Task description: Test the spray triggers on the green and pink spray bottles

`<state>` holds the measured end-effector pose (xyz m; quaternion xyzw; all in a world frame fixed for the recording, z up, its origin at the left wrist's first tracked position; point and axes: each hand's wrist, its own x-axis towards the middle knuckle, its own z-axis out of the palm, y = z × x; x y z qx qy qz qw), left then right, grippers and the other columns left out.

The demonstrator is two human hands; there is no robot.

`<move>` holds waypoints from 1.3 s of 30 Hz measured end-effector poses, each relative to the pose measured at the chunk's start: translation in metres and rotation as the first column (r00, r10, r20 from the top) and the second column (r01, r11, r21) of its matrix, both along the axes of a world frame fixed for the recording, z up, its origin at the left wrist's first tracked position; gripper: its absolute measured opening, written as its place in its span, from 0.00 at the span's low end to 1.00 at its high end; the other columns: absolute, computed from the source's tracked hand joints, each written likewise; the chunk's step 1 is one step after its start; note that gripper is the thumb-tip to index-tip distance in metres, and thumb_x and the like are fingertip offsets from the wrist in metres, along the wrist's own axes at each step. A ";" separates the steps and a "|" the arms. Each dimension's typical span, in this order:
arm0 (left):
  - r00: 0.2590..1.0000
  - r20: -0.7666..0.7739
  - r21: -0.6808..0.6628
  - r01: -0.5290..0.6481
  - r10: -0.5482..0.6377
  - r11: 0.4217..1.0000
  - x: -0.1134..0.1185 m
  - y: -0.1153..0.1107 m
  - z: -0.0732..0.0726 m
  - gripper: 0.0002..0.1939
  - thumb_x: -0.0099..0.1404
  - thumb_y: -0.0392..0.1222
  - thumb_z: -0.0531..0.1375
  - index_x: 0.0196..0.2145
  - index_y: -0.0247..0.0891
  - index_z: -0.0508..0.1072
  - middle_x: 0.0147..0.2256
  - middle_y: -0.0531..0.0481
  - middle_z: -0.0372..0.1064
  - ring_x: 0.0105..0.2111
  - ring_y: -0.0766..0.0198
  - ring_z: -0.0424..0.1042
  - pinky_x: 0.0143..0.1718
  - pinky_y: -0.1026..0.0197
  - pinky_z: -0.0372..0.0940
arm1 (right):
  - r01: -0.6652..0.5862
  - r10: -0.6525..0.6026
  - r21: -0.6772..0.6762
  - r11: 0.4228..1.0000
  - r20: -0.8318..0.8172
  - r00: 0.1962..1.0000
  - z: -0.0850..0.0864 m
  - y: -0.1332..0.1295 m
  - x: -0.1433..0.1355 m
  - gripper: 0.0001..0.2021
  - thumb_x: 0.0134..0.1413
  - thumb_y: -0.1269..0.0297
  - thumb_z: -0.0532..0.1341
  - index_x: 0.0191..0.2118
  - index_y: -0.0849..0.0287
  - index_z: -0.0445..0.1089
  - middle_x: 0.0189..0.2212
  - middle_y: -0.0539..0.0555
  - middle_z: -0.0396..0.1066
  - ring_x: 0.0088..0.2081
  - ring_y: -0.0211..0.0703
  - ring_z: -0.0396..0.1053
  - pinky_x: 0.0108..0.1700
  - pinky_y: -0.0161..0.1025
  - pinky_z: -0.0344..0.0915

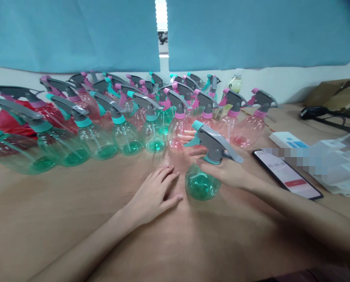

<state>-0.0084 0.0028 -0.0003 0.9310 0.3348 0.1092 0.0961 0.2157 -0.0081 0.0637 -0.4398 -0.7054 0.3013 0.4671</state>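
A: Green translucent plastic forms the body of the spray bottle (pixel 202 184), which stands on the bench (pixel 60 219) just in front of the packed rows. State of the hands?

B: The right hand (pixel 226 170) wraps the bottle from behind at the neck and shoulder, fingers curled closed around it under the grey trigger head (pixel 214 143). The left hand (pixel 153 194) lies flat on the bench just beside the bottle, fingers extended and holding nothing.

A: Handling properties?

B: Judged light: the bottle appears empty. The thin wall probably flexes under pressure and may be slick. Best hold is the rigid collar below the trigger, not the lever, which would move.

A: Clearances?

B: Near bench area is open wood. Behind stand the rows of green and pink spray bottles (pixel 151 117), close together and likely to topple if bumped. A phone (pixel 286 174) lies just right of the right forearm, with white boxes (pixel 336 164) beyond it.
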 end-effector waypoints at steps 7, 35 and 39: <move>1.000 -0.003 -0.001 -0.005 0.005 1.000 0.000 0.000 0.000 0.29 0.69 0.55 0.56 0.61 0.36 0.61 0.63 0.37 0.57 0.63 0.47 0.54 0.60 0.45 0.55 | 0.000 0.001 -0.013 1.000 0.048 0.999 0.001 -0.001 0.001 0.20 0.46 0.70 0.58 0.48 0.54 0.70 0.34 0.51 0.77 0.34 0.46 0.75 0.40 0.44 0.73; 1.000 -0.005 0.007 0.004 -0.004 1.000 -0.001 0.000 0.000 0.29 0.70 0.56 0.55 0.61 0.36 0.60 0.63 0.37 0.56 0.64 0.48 0.53 0.60 0.44 0.54 | 0.013 -0.015 0.032 0.999 0.061 0.998 0.003 -0.002 -0.001 0.02 0.46 0.68 0.57 0.27 0.53 0.65 0.30 0.51 0.72 0.32 0.43 0.72 0.39 0.43 0.72; 1.000 0.005 0.006 0.005 -0.005 1.000 -0.001 0.000 0.000 0.29 0.70 0.56 0.55 0.61 0.38 0.60 0.63 0.38 0.57 0.63 0.48 0.54 0.60 0.44 0.55 | 0.028 -0.029 0.018 0.999 0.070 0.997 0.002 -0.001 0.000 0.01 0.46 0.67 0.57 0.28 0.53 0.65 0.29 0.50 0.72 0.32 0.44 0.72 0.37 0.44 0.72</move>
